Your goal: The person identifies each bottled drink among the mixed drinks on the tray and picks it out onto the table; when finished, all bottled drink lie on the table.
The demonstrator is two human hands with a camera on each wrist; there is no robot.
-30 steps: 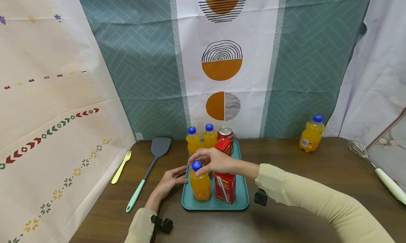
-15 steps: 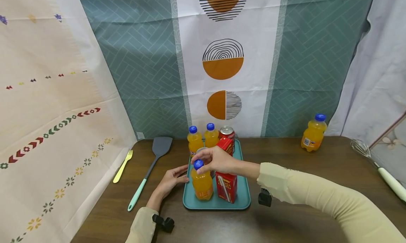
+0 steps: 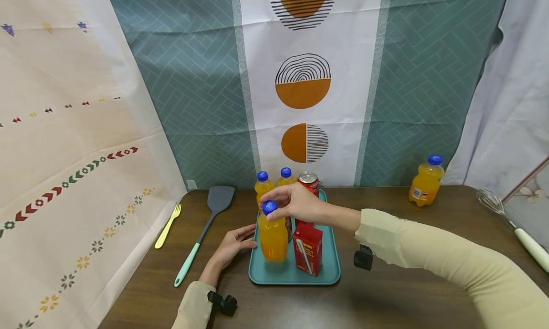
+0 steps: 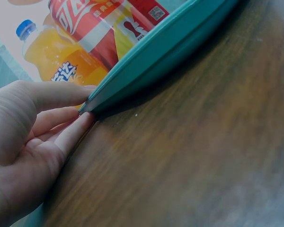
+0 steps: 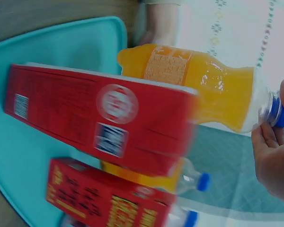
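Note:
My right hand (image 3: pixel 302 205) pinches the blue cap of an orange soda bottle (image 3: pixel 273 238). The bottle hangs upright over the front left of a teal tray (image 3: pixel 330 260), just clear of its surface. At the tray's left edge my left hand (image 3: pixel 231 248) pinches the rim, thumb on top and fingers beneath, as the left wrist view shows. A red juice box (image 3: pixel 308 252) with a straw stands right of the bottle. Behind are a second red box (image 5: pixel 104 194), two more orange soda bottles (image 3: pixel 263 183) and a red soda can (image 3: pixel 309 179), partly hidden by the right hand.
Left of the tray lie a grey spatula (image 3: pixel 220 198) with a mint handle and a yellow fork (image 3: pixel 168 226). Another orange soda bottle (image 3: pixel 426 183) stands at the back right, with a whisk (image 3: pixel 529 248) beyond it. Curtains (image 3: pixel 180 105) close off the table's back and sides.
The right hand has risen, lifting the orange soda bottle off the tray. My left hand stays at the tray's rim, and the tray has not moved noticeably.

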